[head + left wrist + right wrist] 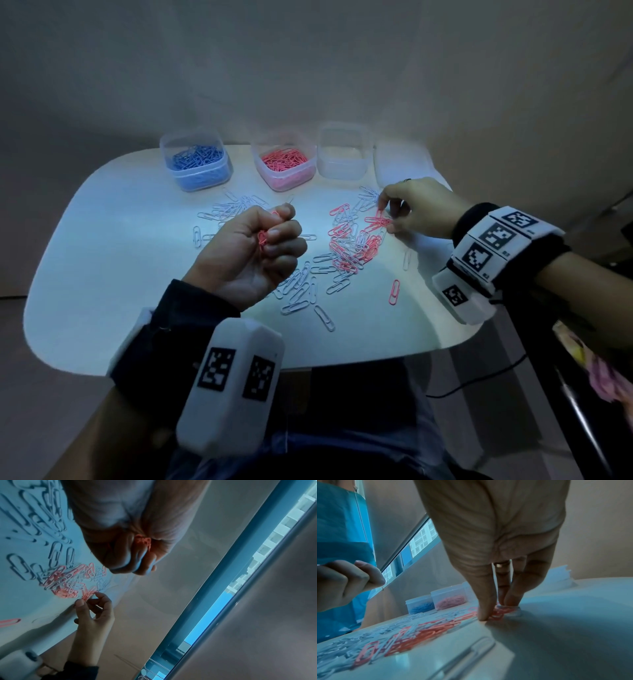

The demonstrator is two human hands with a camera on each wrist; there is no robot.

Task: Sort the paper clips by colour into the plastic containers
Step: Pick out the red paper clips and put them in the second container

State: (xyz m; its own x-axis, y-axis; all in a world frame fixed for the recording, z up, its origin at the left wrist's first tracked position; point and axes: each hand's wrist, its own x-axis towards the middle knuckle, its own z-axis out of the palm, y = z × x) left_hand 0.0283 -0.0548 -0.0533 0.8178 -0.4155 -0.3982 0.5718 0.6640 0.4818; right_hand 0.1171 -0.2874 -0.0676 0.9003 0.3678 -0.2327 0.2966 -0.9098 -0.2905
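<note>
The left hand [253, 251] is raised above the tabletop [102, 274], fingers curled into a fist round a small bunch of pink clips [263, 240]; the left wrist view confirms pink wire showing between the curled fingers [142, 543].

The right hand [418, 209] is lowered to the tabletop at the far right. Its thumb and fingertips pinch a pink paper clip [378, 221] at the far edge of the mixed heap [352, 246]. The right wrist view shows the fingertips [483, 615] down on the pink clips at the tabletop. A ring [502, 565] is worn on one finger.

Loose clips: the mixed heap of pink and white clips lies in the middle right of the tabletop. White clips [233, 210] are scattered beyond the left hand, with more white clips [301, 291] nearer the person. One single pink clip [394, 292] lies apart at the near right.

Containers stand in a row along the far edge of the tabletop. The blue container [197, 164], at far left, holds blue clips. The pink container [284, 162], next to it, holds pink clips. A third container [344, 152] stands to its right; no contents can be made out in it. A flat clear piece [400, 164] lies beside that, behind the right hand; its nature cannot be determined.
</note>
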